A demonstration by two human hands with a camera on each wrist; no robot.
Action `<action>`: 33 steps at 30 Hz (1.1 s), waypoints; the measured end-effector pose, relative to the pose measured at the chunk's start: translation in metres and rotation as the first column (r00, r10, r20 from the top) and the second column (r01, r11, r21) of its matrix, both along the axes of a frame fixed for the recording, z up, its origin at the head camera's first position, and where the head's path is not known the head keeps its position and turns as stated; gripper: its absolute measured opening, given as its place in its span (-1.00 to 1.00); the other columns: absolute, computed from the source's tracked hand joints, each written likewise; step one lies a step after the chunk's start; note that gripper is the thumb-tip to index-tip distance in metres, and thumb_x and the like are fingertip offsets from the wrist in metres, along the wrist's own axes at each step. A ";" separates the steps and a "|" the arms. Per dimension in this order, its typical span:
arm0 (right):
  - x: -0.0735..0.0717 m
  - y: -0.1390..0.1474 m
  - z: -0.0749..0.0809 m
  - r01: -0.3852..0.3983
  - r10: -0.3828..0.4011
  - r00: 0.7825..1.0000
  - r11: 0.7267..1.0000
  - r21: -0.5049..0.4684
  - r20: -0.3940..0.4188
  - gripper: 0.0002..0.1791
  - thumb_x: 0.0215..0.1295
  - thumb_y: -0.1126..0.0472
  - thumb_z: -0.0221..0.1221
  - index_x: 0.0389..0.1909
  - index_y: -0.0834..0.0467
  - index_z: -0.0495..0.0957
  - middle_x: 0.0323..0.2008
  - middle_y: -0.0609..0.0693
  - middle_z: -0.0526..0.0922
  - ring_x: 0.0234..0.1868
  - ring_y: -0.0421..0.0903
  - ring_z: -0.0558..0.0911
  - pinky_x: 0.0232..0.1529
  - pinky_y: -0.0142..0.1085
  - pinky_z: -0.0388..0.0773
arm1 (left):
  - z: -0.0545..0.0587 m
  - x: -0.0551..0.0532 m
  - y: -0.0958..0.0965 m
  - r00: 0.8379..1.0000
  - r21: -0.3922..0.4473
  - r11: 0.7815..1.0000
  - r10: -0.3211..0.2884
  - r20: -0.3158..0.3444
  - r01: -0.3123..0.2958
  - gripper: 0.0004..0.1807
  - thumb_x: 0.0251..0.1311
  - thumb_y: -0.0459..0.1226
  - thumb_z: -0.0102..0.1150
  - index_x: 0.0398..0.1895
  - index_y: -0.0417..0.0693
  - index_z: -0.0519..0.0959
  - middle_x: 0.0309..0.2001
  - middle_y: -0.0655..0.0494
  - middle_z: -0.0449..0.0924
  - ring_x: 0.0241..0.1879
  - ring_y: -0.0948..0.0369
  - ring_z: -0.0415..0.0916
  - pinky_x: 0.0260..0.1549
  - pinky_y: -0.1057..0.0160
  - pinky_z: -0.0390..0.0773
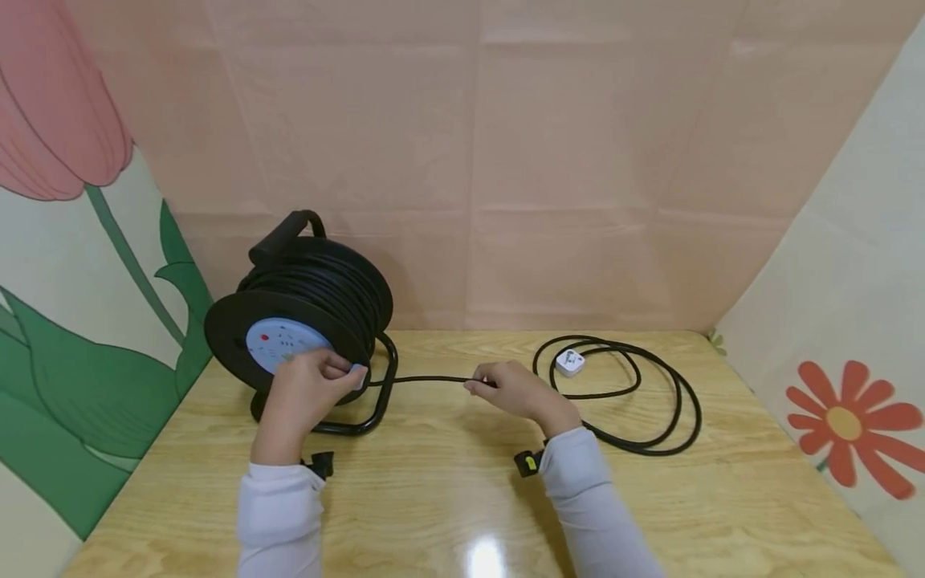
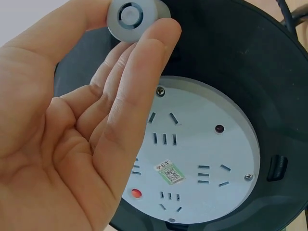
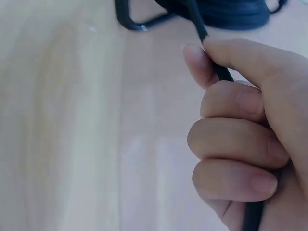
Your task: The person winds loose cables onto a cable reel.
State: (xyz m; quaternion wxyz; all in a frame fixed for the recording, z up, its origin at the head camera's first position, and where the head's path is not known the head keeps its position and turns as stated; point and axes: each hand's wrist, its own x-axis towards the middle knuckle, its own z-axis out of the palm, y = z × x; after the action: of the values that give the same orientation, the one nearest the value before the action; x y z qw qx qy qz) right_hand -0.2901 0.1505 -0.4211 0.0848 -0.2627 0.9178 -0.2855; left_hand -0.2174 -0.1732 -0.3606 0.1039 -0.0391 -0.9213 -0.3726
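Observation:
A black cable reel (image 1: 231, 341) stands at the left of the table, its drum wound with black cable (image 1: 318, 277). Its front carries a pale blue socket panel (image 2: 226, 154) with a red button. My left hand (image 1: 303, 389) pinches the small grey-blue knob (image 2: 126, 24) near the reel's rim between thumb and fingers. To the right, my right hand (image 1: 516, 389) grips the black power cord (image 3: 222, 72), fingers curled round it. From the reel the cord runs almost straight to this hand, and beyond it lies in loose loops (image 1: 679, 385).
A white plug (image 1: 570, 363) lies within the loops on the wooden table (image 1: 433, 498). The reel's black tube stand (image 1: 393, 361) reaches over the table beside the cord. A pink sheet (image 1: 578, 160) hangs behind, with flower-printed panels at both sides.

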 end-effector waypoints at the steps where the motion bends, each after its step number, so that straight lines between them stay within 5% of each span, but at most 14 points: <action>1: 0.000 0.004 0.003 0.007 -0.007 1.000 1.000 -0.003 -0.007 -0.65 0.53 -0.08 0.08 -0.07 0.09 0.66 -0.25 0.02 0.70 -0.39 -0.14 0.56 -0.32 -0.16 0.53 | 0.000 0.000 0.000 1.000 -0.001 1.000 -0.002 0.006 0.002 -0.68 0.23 -0.04 0.37 -0.29 -0.14 0.68 -0.39 0.12 0.71 -0.41 0.19 0.60 -0.44 0.16 0.58; 5: 0.003 0.014 0.013 0.032 -0.032 0.998 0.999 0.011 -0.059 -0.66 0.45 -0.16 0.14 -0.23 0.02 0.66 -0.41 -0.07 0.65 -0.53 -0.17 0.46 -0.44 -0.22 0.46 | 0.001 0.000 -0.001 1.000 -0.002 1.000 -0.009 0.026 0.009 -0.67 0.23 -0.03 0.37 -0.28 -0.14 0.68 -0.39 0.13 0.72 -0.40 0.19 0.60 -0.42 0.16 0.58; 9: 0.007 0.023 0.020 0.109 -0.093 0.966 0.992 0.058 -0.240 -0.61 0.31 -0.29 0.22 -0.49 -0.09 0.56 -0.66 -0.20 0.43 -0.65 -0.23 0.30 -0.58 -0.30 0.29 | 0.001 -0.001 -0.002 0.998 0.000 1.000 -0.014 0.063 0.014 -0.66 0.24 -0.04 0.37 -0.26 -0.16 0.68 -0.36 0.11 0.72 -0.38 0.17 0.60 -0.40 0.14 0.59; 14: 0.009 0.048 0.023 0.202 -0.167 0.831 0.979 0.009 -0.531 -0.41 0.14 -0.37 0.31 -0.70 -0.07 0.28 -0.77 -0.25 0.12 -0.72 -0.27 0.09 -0.66 -0.35 0.04 | -0.003 -0.002 -0.004 0.994 -0.014 0.999 -0.029 0.102 0.030 -0.66 0.24 -0.05 0.36 -0.24 -0.18 0.68 -0.35 0.10 0.72 -0.36 0.18 0.61 -0.38 0.14 0.60; 19: 0.002 0.083 0.026 0.106 -0.095 0.663 0.994 -0.033 -0.742 -0.45 0.08 -0.26 0.42 -0.72 -0.09 0.30 -0.76 -0.30 0.14 -0.71 -0.30 0.13 -0.57 -0.33 0.09 | -0.004 -0.003 -0.005 0.995 -0.036 0.998 -0.039 0.094 0.043 -0.66 0.24 -0.06 0.36 -0.23 -0.19 0.69 -0.35 0.10 0.73 -0.37 0.18 0.61 -0.37 0.13 0.60; 22: 0.000 0.106 0.037 0.088 -0.084 0.573 0.995 -0.041 -0.815 -0.41 0.11 -0.37 0.32 -0.71 -0.08 0.29 -0.73 -0.30 0.17 -0.65 -0.24 0.17 -0.40 -0.21 0.13 | -0.005 -0.003 -0.005 0.994 -0.044 0.998 -0.036 0.102 0.041 -0.65 0.24 -0.04 0.36 -0.23 -0.19 0.69 -0.35 0.10 0.73 -0.36 0.18 0.61 -0.36 0.13 0.60; 30: 0.012 0.147 0.072 0.101 -0.142 0.398 0.989 -0.111 -0.906 -0.33 0.10 -0.50 0.16 -0.64 0.05 0.38 -0.66 -0.22 0.26 -0.55 -0.14 0.25 -0.36 -0.11 0.06 | -0.004 0.000 -0.016 0.984 -0.049 0.998 -0.020 0.179 0.029 -0.56 0.22 0.03 0.36 -0.20 -0.21 0.69 -0.31 0.07 0.72 -0.33 0.15 0.59 -0.35 0.12 0.60; 33: 0.020 0.157 0.073 0.106 -0.186 0.369 0.982 -0.158 -0.911 -0.31 0.08 -0.51 0.16 -0.65 0.06 0.37 -0.66 -0.20 0.26 -0.55 -0.15 0.23 -0.37 -0.14 0.04 | -0.006 -0.001 -0.020 0.976 -0.035 0.999 -0.027 0.218 0.035 -0.54 0.23 0.05 0.35 -0.19 -0.23 0.69 -0.33 0.08 0.72 -0.32 0.14 0.60 -0.34 0.11 0.61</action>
State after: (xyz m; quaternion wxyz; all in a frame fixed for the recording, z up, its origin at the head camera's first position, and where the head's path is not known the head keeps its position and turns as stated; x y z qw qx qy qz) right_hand -0.2696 0.3079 -0.3479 -0.4739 -0.2974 0.8184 -0.1307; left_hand -0.2182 -0.1928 -0.3669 -0.0040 -0.0144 -0.9334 -0.3584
